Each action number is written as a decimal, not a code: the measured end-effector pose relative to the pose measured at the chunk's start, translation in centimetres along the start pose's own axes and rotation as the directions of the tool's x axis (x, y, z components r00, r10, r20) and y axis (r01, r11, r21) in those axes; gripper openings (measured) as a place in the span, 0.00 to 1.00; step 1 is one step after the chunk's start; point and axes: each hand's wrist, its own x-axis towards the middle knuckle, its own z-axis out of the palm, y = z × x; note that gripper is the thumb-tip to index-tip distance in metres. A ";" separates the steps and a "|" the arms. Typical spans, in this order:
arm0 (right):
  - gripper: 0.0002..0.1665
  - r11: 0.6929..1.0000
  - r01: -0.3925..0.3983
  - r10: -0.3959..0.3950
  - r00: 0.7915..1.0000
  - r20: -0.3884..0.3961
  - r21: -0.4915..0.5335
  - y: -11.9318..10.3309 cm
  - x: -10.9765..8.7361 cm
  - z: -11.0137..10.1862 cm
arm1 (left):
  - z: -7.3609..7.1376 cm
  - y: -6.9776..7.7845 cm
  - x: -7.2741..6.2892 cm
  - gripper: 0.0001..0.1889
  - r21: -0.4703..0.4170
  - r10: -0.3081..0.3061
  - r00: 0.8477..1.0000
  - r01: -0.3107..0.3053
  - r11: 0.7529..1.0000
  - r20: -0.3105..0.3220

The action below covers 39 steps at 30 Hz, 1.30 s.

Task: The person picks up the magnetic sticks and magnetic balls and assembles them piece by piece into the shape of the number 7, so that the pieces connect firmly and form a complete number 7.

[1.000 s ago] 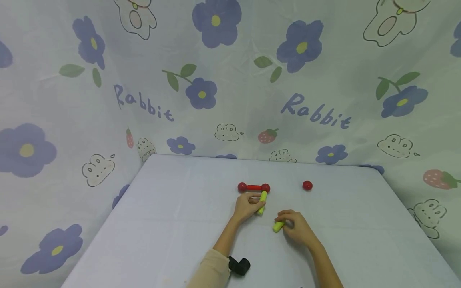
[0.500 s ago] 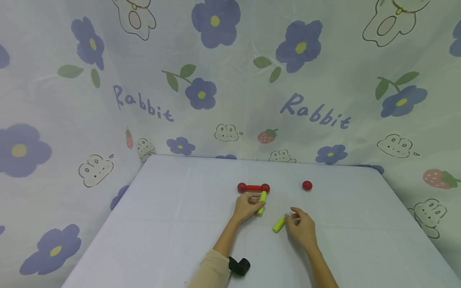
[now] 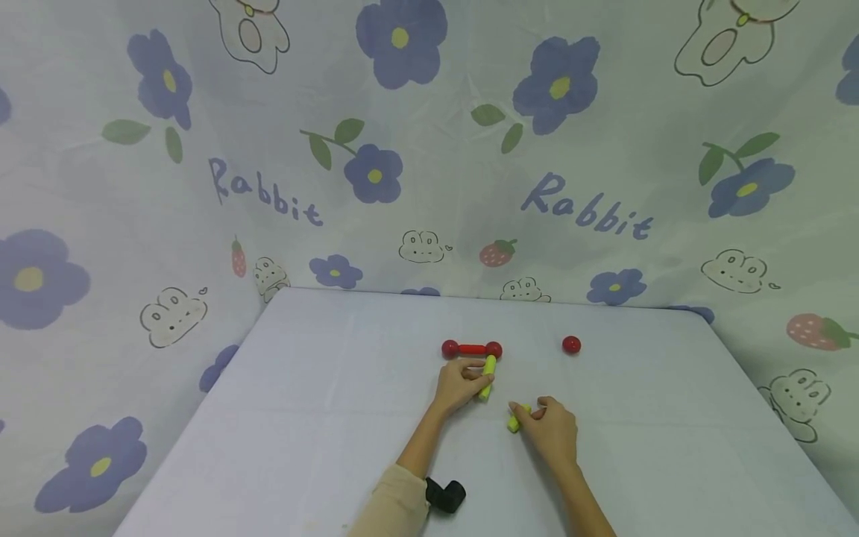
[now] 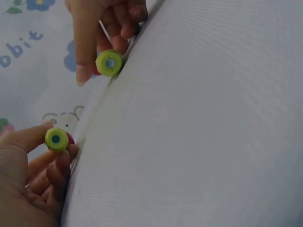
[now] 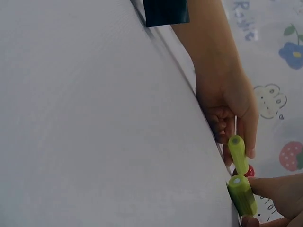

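My left hand (image 3: 459,388) pinches a yellow-green rod (image 3: 491,365) between thumb and fingers. The rod's far end meets the right red ball (image 3: 493,349) of a red bar (image 3: 472,349), which has another red ball (image 3: 450,348) at its left end. Nearer the front, my right hand (image 3: 552,432) pinches a second yellow-green rod (image 3: 513,424), which lies at a slant. A pale round spot shows in this rod's near end (image 5: 237,181) in the right wrist view. The left hand's rod (image 4: 56,146) has a dark blue spot there in the left wrist view.
A loose red ball (image 3: 571,344) rests at the back right of the white table (image 3: 322,373). A black device (image 3: 446,496) is worn at the left wrist by the beige sleeve (image 3: 396,500). A patterned cloth (image 3: 429,201) hangs behind the table.
My right hand drew back from its rod, then came leftward and pinches it again, with the thumb now on its near side. The left hand and its rod have stayed put.
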 end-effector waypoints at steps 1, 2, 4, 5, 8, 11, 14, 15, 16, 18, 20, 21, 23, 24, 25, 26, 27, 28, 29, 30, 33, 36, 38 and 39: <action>0.36 1.000 0.002 -0.002 1.000 -0.004 0.000 -0.1 0.0 0.0 | 0.0 0.0 0.0 0.18 -0.002 -0.001 1.000 0.001 1.000 0.002; 0.35 1.000 -0.002 0.002 1.000 -0.007 0.002 -0.1 -0.1 0.0 | 0.0 0.0 0.0 0.18 -0.005 -0.003 1.000 0.003 1.000 0.003; 0.33 1.000 -0.009 0.009 1.000 -0.004 0.012 -0.2 -0.1 0.0 | 0.0 0.0 0.0 0.18 -0.010 -0.004 1.000 0.004 1.000 0.006; 0.32 1.000 -0.014 0.014 1.000 0.002 0.015 -0.2 -0.1 -0.1 | 0.0 0.0 0.0 0.18 -0.011 -0.003 1.000 0.003 1.000 0.007; 0.29 1.000 -0.018 0.017 0.999 0.032 0.026 -0.2 0.0 -0.3 | 0.0 -0.1 0.0 0.18 -0.007 0.005 1.000 -0.005 1.000 0.003; 0.25 0.997 -0.046 0.042 0.997 0.069 0.060 -0.3 0.1 -0.6 | 0.0 -0.1 0.1 0.18 0.000 0.008 1.000 -0.008 1.000 0.003; 0.22 0.981 -0.120 0.101 0.987 0.123 0.153 -0.3 0.2 -0.7 | -0.1 -0.1 0.0 0.18 -0.002 0.008 1.000 -0.008 1.000 0.003; 0.21 0.968 -0.151 0.122 0.981 0.148 0.202 -0.3 0.2 -0.7 | -0.1 -0.1 0.0 0.18 -0.005 0.009 1.000 -0.009 1.000 0.002; 0.21 0.951 -0.178 0.137 0.976 0.172 0.252 -0.4 0.2 -0.7 | -0.1 -0.1 0.0 0.18 -0.008 0.010 1.000 -0.010 1.000 0.000; 0.22 0.907 -0.230 0.157 0.962 0.224 0.354 -0.4 0.2 -0.5 | -0.1 -0.1 -0.1 0.18 -0.015 0.023 1.000 -0.023 1.000 -0.005; 0.23 0.857 -0.266 0.153 0.950 0.274 0.441 -0.5 0.2 -0.3 | -0.1 -0.1 -0.1 0.18 -0.021 0.031 0.999 -0.031 0.999 -0.006; 0.23 0.835 -0.281 0.150 0.943 0.296 0.474 -0.6 0.2 -0.1 | 0.0 -0.2 -0.1 0.18 -0.024 0.033 0.999 -0.034 0.999 -0.008; 0.23 0.794 -0.310 0.142 0.931 0.337 0.523 -0.7 0.1 0.2 | 0.0 -0.2 -0.1 0.18 -0.031 0.045 0.999 -0.046 0.998 -0.011; 0.23 0.779 -0.320 0.134 0.925 0.355 0.539 -0.7 0.1 0.3 | 0.0 -0.2 -0.1 0.18 -0.030 0.040 0.999 -0.041 0.999 -0.010; 0.23 0.763 -0.330 0.125 0.919 0.375 0.556 -0.8 0.0 0.5 | 0.0 -0.2 -0.1 0.18 -0.031 0.041 0.999 -0.041 0.999 -0.011; 0.23 0.747 -0.342 0.117 0.912 0.393 0.571 -0.8 0.0 0.6 | 0.0 -0.2 -0.1 0.18 -0.031 0.042 0.999 -0.042 0.999 -0.012; 0.24 0.731 -0.354 0.108 0.904 0.414 0.583 -0.9 -0.1 0.7 | 0.0 -0.2 -0.1 0.18 -0.030 0.043 0.999 -0.043 0.999 -0.012; 0.24 0.712 -0.368 0.098 0.896 0.434 0.598 -1.0 -0.1 0.9 | 0.0 -0.2 0.0 0.18 -0.027 0.043 0.999 -0.043 0.999 -0.013; 0.25 0.693 -0.381 0.086 0.887 0.455 0.612 -1.1 -0.2 1.0 | 0.0 -0.1 0.0 0.18 -0.026 0.042 0.999 -0.042 0.999 -0.013; 0.26 0.676 -0.395 0.074 0.876 0.476 0.622 -1.2 -0.2 1.2 | 0.0 -0.1 0.0 0.18 -0.024 0.039 0.999 -0.039 0.999 -0.013; 0.29 0.622 -0.431 0.036 0.850 0.526 0.654 -1.4 -0.4 1.6 | 0.0 -0.2 0.0 0.18 -0.023 0.049 0.999 -0.049 0.999 -0.017; 0.30 0.585 -0.446 0.011 0.840 0.542 0.678 -1.7 -0.5 2.1 | 0.0 -0.1 0.0 0.18 -0.028 0.057 0.998 -0.057 0.998 -0.019; 0.30 0.568 -0.445 -0.002 0.840 0.542 0.693 -1.9 -0.6 2.4 | 0.0 -0.1 0.0 0.18 -0.032 0.058 0.998 -0.059 0.998 -0.017; 0.30 0.561 -0.445 -0.007 0.841 0.541 0.698 -2.0 -0.6 2.5 | 0.0 -0.1 0.0 0.19 -0.034 0.057 0.998 -0.058 0.998 -0.017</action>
